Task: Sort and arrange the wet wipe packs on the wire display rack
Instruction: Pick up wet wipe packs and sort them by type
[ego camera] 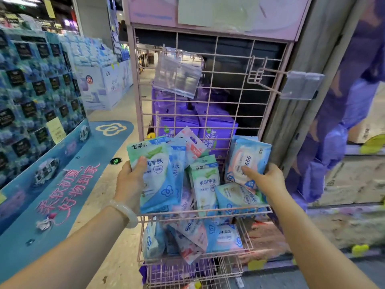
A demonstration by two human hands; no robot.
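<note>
Bare forearms, no sleeves — pale jade-like bangle (125,212), left wrist

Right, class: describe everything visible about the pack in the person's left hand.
The green-and-blue wet wipe pack is a soft, glossy plastic pouch with a green top, a blue lower corner and printed characters. It stands upright at the left of the upper basket, in front of similar packs. The left hand grips its left edge, thumb on its front.

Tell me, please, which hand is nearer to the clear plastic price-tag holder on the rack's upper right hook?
Right. The right hand grips a pack well below the clear plastic price-tag holder; the left hand is farther left.
</note>
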